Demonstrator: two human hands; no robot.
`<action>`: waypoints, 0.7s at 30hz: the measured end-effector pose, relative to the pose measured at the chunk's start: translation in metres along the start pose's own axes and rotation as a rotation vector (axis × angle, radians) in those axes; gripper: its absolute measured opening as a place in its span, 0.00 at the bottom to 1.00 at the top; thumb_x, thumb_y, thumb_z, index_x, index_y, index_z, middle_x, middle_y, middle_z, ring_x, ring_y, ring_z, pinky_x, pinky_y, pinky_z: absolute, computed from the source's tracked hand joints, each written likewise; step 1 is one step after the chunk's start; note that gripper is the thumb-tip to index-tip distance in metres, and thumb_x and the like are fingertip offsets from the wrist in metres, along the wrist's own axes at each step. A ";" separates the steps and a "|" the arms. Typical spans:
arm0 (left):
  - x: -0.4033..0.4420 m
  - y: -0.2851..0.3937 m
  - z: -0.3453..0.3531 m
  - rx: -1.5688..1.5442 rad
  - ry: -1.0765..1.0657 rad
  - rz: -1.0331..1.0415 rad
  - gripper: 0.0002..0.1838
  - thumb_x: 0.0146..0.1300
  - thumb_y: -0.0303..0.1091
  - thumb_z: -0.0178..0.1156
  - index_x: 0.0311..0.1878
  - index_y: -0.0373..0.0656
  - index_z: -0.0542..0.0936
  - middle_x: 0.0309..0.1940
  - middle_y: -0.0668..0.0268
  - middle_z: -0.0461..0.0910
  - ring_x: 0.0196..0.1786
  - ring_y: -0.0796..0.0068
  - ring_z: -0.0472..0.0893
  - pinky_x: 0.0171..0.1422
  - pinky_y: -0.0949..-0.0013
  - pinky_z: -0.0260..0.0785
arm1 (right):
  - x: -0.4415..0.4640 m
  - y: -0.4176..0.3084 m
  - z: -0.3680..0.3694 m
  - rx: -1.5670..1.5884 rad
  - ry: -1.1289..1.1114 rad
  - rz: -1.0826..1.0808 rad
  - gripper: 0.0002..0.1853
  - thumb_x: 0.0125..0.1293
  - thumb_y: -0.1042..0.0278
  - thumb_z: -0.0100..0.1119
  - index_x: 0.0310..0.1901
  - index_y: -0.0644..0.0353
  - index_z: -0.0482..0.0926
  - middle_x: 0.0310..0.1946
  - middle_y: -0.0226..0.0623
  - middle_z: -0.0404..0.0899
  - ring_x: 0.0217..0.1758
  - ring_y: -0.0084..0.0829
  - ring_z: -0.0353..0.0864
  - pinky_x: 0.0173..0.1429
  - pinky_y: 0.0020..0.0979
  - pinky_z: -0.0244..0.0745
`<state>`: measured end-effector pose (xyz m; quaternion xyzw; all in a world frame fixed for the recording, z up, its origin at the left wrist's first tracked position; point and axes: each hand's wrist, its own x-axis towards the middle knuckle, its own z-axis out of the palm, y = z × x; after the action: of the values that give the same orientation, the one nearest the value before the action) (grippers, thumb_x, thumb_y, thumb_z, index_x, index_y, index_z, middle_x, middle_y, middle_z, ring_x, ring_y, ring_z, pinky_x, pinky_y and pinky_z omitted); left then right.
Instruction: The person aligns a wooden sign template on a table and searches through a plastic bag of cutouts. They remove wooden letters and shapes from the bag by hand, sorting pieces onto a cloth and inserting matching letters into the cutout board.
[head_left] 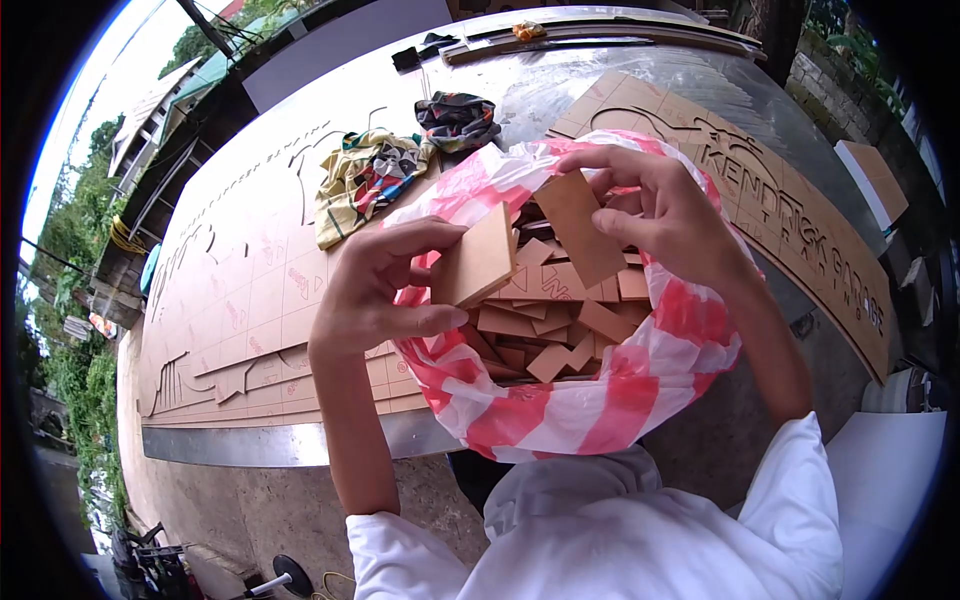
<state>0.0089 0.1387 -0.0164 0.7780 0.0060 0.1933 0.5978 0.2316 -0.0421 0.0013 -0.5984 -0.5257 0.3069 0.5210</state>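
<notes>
A red-and-white striped plastic bag (590,405) sits wide open in front of me, with many small brown board offcuts (550,325) heaped inside. My left hand (385,285) grips light tan rectangular wooden pieces (480,258) by their edges, thumb below and fingers above; they look stacked, though I cannot tell how many. Between the thumb and fingers of my right hand (650,205) is a brown rectangular board piece (580,230), tilted over the bag's mouth. Both hands are above the heap, the held pieces close together but apart. Some of the right fingers are hidden behind the board.
Under the bag's far side is a metal-topped table (560,80) bearing a large cut board (240,300) on the left. A lettered cut-out board (770,190) lies right. Crumpled cloths (365,180) rest behind the bag, and long strips (600,40) line the far edge.
</notes>
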 end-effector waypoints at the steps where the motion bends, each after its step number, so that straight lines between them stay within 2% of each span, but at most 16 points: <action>1: -0.010 -0.004 0.006 -0.280 0.053 0.070 0.28 0.48 0.28 0.70 0.53 0.25 0.75 0.46 0.52 0.79 0.50 0.62 0.81 0.54 0.58 0.79 | -0.007 -0.004 0.004 -0.014 -0.006 -0.077 0.25 0.56 0.89 0.52 0.58 0.67 0.72 0.42 0.36 0.74 0.41 0.19 0.78 0.44 0.20 0.77; 2: -0.017 -0.007 0.015 -0.559 0.100 0.143 0.27 0.50 0.26 0.68 0.53 0.23 0.74 0.46 0.48 0.78 0.50 0.59 0.81 0.54 0.56 0.79 | -0.013 -0.005 0.014 0.057 0.019 -0.110 0.24 0.56 0.88 0.53 0.57 0.67 0.73 0.42 0.36 0.74 0.42 0.20 0.78 0.46 0.21 0.77; 4: -0.030 -0.010 0.035 -0.862 0.245 0.206 0.26 0.54 0.24 0.63 0.55 0.21 0.71 0.47 0.44 0.77 0.49 0.55 0.82 0.52 0.52 0.79 | -0.021 -0.007 0.031 0.175 0.032 -0.174 0.22 0.56 0.86 0.60 0.55 0.67 0.73 0.44 0.37 0.75 0.46 0.23 0.79 0.52 0.25 0.79; 6: -0.040 -0.007 0.053 -0.988 0.412 0.056 0.26 0.56 0.23 0.60 0.58 0.22 0.68 0.48 0.43 0.77 0.49 0.53 0.82 0.53 0.48 0.79 | -0.026 -0.005 0.049 0.294 0.020 -0.175 0.22 0.60 0.85 0.59 0.57 0.66 0.71 0.43 0.38 0.75 0.49 0.24 0.78 0.55 0.28 0.79; 8: -0.050 -0.007 0.066 -1.051 0.455 -0.023 0.26 0.59 0.25 0.55 0.60 0.24 0.66 0.49 0.45 0.77 0.49 0.57 0.82 0.54 0.54 0.78 | -0.029 -0.004 0.067 0.286 0.046 -0.185 0.22 0.60 0.85 0.60 0.57 0.65 0.72 0.44 0.38 0.75 0.49 0.24 0.78 0.55 0.28 0.80; 10: -0.060 -0.010 0.078 -1.081 0.495 -0.062 0.24 0.62 0.28 0.50 0.61 0.26 0.66 0.52 0.48 0.76 0.52 0.63 0.81 0.56 0.61 0.77 | -0.028 -0.002 0.078 0.289 0.033 -0.161 0.23 0.59 0.84 0.61 0.57 0.62 0.72 0.45 0.36 0.75 0.48 0.24 0.79 0.55 0.27 0.79; 11: -0.059 -0.005 0.088 -0.943 0.520 -0.144 0.25 0.65 0.33 0.47 0.63 0.30 0.65 0.54 0.53 0.75 0.52 0.68 0.80 0.53 0.67 0.77 | -0.027 -0.002 0.082 0.219 0.020 -0.154 0.23 0.57 0.84 0.62 0.56 0.61 0.73 0.44 0.36 0.76 0.47 0.26 0.80 0.52 0.28 0.80; 12: -0.061 -0.010 0.093 -0.939 0.526 -0.138 0.25 0.65 0.33 0.47 0.63 0.30 0.65 0.54 0.53 0.75 0.52 0.68 0.80 0.53 0.67 0.77 | -0.026 -0.002 0.085 0.148 0.011 -0.146 0.23 0.56 0.83 0.63 0.55 0.60 0.75 0.43 0.36 0.77 0.46 0.28 0.81 0.50 0.28 0.80; 13: -0.063 -0.018 0.098 -1.054 0.485 -0.106 0.25 0.65 0.33 0.46 0.64 0.32 0.64 0.54 0.54 0.75 0.51 0.69 0.80 0.50 0.67 0.77 | -0.024 -0.001 0.087 0.042 0.013 -0.229 0.23 0.53 0.80 0.67 0.53 0.59 0.77 0.40 0.37 0.78 0.45 0.34 0.81 0.46 0.33 0.78; 14: -0.065 -0.023 0.102 -1.172 0.439 -0.075 0.26 0.65 0.34 0.46 0.65 0.34 0.63 0.53 0.56 0.75 0.49 0.69 0.80 0.47 0.67 0.77 | -0.021 -0.002 0.088 0.040 0.011 -0.228 0.23 0.53 0.80 0.67 0.53 0.59 0.77 0.40 0.37 0.78 0.45 0.34 0.81 0.46 0.33 0.78; 15: -0.067 -0.026 0.106 -1.102 0.409 -0.113 0.26 0.69 0.41 0.44 0.66 0.37 0.62 0.52 0.58 0.75 0.45 0.70 0.80 0.42 0.69 0.76 | -0.018 -0.003 0.089 -0.199 0.071 -0.363 0.23 0.52 0.77 0.68 0.52 0.58 0.78 0.39 0.37 0.78 0.45 0.37 0.80 0.46 0.34 0.76; 16: -0.068 -0.027 0.110 -1.110 0.404 -0.112 0.26 0.69 0.41 0.44 0.66 0.37 0.62 0.52 0.58 0.75 0.45 0.70 0.80 0.42 0.69 0.76 | -0.016 -0.004 0.089 -0.442 0.131 -0.495 0.23 0.51 0.75 0.70 0.51 0.58 0.78 0.37 0.37 0.77 0.44 0.39 0.78 0.45 0.36 0.75; 18: -0.063 -0.010 0.117 -1.206 0.527 -0.128 0.25 0.69 0.41 0.49 0.64 0.37 0.63 0.52 0.59 0.74 0.45 0.71 0.80 0.41 0.72 0.75 | -0.015 -0.009 0.095 -0.430 0.134 -0.449 0.23 0.50 0.73 0.71 0.50 0.59 0.78 0.37 0.37 0.77 0.45 0.40 0.76 0.48 0.38 0.73; 19: -0.063 -0.004 0.117 -1.216 0.524 -0.128 0.25 0.69 0.41 0.49 0.64 0.37 0.63 0.52 0.59 0.74 0.45 0.71 0.80 0.41 0.72 0.75 | -0.013 -0.015 0.097 -0.488 0.175 -0.459 0.22 0.50 0.72 0.71 0.49 0.59 0.79 0.37 0.37 0.77 0.42 0.39 0.77 0.45 0.37 0.74; 21: -0.062 0.003 0.111 -0.866 0.606 -0.112 0.21 0.64 0.33 0.54 0.58 0.32 0.68 0.45 0.57 0.76 0.33 0.74 0.78 0.30 0.72 0.70 | -0.007 -0.028 0.094 -0.546 0.200 -0.466 0.21 0.50 0.72 0.71 0.49 0.59 0.79 0.38 0.38 0.77 0.40 0.38 0.79 0.41 0.36 0.76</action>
<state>-0.0147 0.0202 -0.0546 0.3677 0.1399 0.3620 0.8451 0.1354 -0.0232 0.0013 -0.6066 -0.6567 -0.0317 0.4468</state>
